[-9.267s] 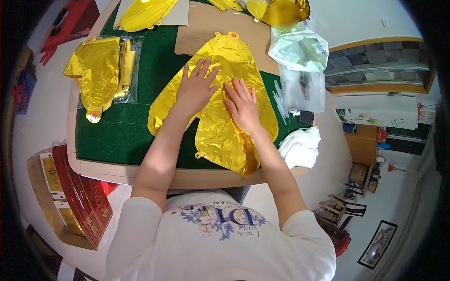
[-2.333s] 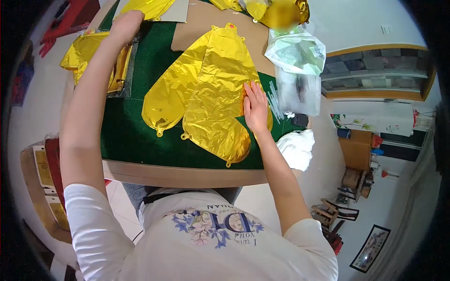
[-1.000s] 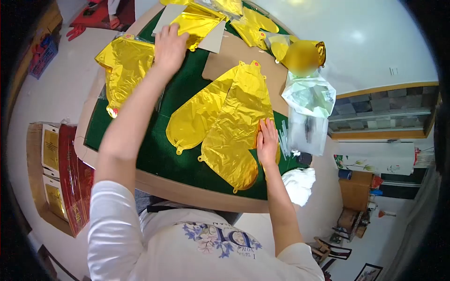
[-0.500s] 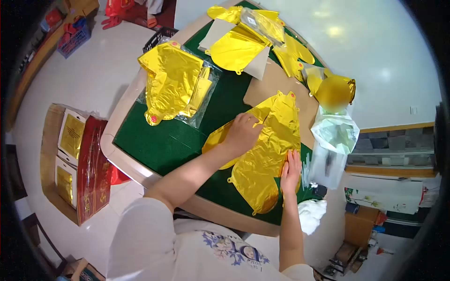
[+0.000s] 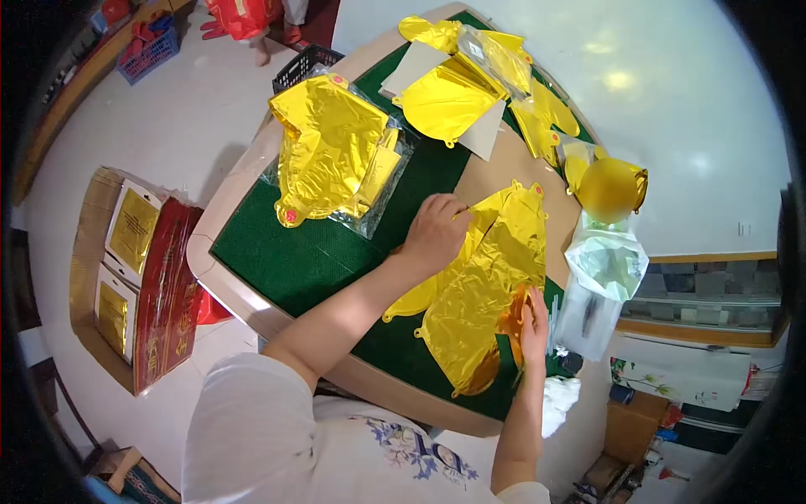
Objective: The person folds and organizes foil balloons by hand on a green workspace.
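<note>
A shiny gold foil balloon (image 5: 478, 290), flat and creased, lies across the green table mat (image 5: 277, 252) and a brown board. My left hand (image 5: 438, 233) is at its upper left edge, fingers curled together on the foil, the fingertips partly hidden. My right hand (image 5: 532, 326) rests on edge against the lower right side, fingers extended and slightly apart, with orange reflections in the foil beside it. Further left on the mat, another folded gold foil balloon (image 5: 336, 147) lies on clear plastic.
More gold foil pieces (image 5: 449, 97) and grey cards lie at the table's far side. A bin with a pale bag (image 5: 606, 260) stands at the right. An open carton (image 5: 92, 277) is on the floor at left. Another person's legs (image 5: 294, 13) show at the top.
The foil's lower right edge has lifted and folded inward beside my right hand, which is now turned on edge. My left hand has shifted slightly toward the foil's left side. The view has moved slightly.
</note>
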Available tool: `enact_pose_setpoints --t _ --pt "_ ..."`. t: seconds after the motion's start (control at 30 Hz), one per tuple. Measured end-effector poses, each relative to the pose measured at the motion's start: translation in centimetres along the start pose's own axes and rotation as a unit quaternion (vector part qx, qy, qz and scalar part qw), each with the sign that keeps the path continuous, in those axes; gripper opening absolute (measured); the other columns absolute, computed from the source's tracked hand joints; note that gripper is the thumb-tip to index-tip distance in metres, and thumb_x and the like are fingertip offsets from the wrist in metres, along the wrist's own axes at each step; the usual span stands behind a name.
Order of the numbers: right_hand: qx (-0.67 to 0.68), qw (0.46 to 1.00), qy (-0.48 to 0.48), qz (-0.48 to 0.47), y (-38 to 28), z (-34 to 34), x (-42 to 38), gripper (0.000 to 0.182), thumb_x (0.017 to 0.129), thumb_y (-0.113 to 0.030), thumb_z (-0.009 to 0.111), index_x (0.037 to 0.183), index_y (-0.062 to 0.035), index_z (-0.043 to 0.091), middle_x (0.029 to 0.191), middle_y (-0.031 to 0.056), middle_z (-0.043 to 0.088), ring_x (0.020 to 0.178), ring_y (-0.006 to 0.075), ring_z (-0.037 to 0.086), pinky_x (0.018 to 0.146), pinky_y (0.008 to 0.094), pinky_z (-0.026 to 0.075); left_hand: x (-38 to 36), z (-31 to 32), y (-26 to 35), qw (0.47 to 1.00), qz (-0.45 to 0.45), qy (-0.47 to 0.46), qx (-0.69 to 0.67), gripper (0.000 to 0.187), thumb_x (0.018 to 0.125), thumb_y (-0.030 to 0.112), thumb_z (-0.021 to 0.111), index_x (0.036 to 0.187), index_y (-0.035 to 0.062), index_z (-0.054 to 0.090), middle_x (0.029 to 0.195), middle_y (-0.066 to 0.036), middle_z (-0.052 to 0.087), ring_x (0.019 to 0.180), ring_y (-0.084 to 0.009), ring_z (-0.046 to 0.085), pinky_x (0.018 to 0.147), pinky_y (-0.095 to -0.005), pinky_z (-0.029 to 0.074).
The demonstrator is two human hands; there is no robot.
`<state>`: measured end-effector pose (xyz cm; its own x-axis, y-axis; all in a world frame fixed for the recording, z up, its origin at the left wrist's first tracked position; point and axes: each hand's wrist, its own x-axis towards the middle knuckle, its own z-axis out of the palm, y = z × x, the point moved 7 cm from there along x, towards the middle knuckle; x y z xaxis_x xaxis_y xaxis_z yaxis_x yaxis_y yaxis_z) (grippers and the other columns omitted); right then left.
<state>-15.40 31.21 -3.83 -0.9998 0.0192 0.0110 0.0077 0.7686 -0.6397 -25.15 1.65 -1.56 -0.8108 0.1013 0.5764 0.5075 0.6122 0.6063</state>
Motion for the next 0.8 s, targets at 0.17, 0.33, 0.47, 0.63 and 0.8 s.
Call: enact_pose_setpoints --t 0.17,0.33,0.47,0.63,0.8 --pt "0.109 0.991 0.001 0.074 0.6 -2.0 0.5 0.034 0.096 -0.012 0.052 0.129 -0.0035 0.054 0.133 0.0116 0.054 0.126 0.0214 0.048 0.105 0.0319 0.034 0.8 -0.7 -1.6 0.999 -0.030 0.014 -0.004 0.022 0.080 0.007 0.062 0.102 0.0053 0.060 0.113 -0.011 0.057 0.116 -0.0294 0.049 0.101 -0.0432 0.039" --pt "0.006 0.999 0.030 0.028 -2.9 -3.1 3.5 0.031 0.091 -0.008 0.057 0.122 -0.0024 0.058 0.130 0.0134 0.056 0.124 0.0240 0.049 0.104 0.0329 0.035 1.6 -2.1 -3.5 0.997 -0.072 0.042 -0.004 0.025 0.082 0.006 0.060 0.107 0.0045 0.059 0.123 -0.013 0.055 0.122 -0.0310 0.047 0.102 -0.0416 0.040" --pt "-0.095 0.981 0.026 -0.164 -13.8 0.5 8.2 0.032 0.086 -0.005 0.061 0.118 -0.0053 0.061 0.123 0.0127 0.061 0.116 0.0259 0.056 0.100 0.0332 0.040 1.4 -1.3 -5.9 0.965 -0.205 0.051 -0.154 0.027 0.085 0.009 0.060 0.111 0.0039 0.057 0.123 -0.014 0.055 0.118 -0.0317 0.050 0.098 -0.0388 0.042" --pt "-0.097 0.948 0.042 -0.299 -22.4 7.4 14.6 0.037 0.081 -0.003 0.067 0.117 -0.0081 0.061 0.116 0.0144 0.062 0.112 0.0322 0.056 0.093 0.0379 0.046 1.8 -1.6 -7.0 0.927 -0.299 0.023 -0.224 0.026 0.089 0.009 0.058 0.114 0.0036 0.056 0.116 -0.013 0.059 0.111 -0.0264 0.057 0.094 -0.0356 0.045" --pt "-0.140 0.904 0.086 -0.394 -26.6 12.7 19.0 0.037 0.078 -0.006 0.066 0.115 -0.0091 0.062 0.116 0.0147 0.060 0.103 0.0315 0.057 0.086 0.0404 0.046 1.6 -0.3 -8.8 0.888 -0.318 0.086 -0.320 0.026 0.087 0.001 0.059 0.112 -0.0020 0.052 0.113 -0.014 0.060 0.106 -0.0217 0.059 0.092 -0.0314 0.047"
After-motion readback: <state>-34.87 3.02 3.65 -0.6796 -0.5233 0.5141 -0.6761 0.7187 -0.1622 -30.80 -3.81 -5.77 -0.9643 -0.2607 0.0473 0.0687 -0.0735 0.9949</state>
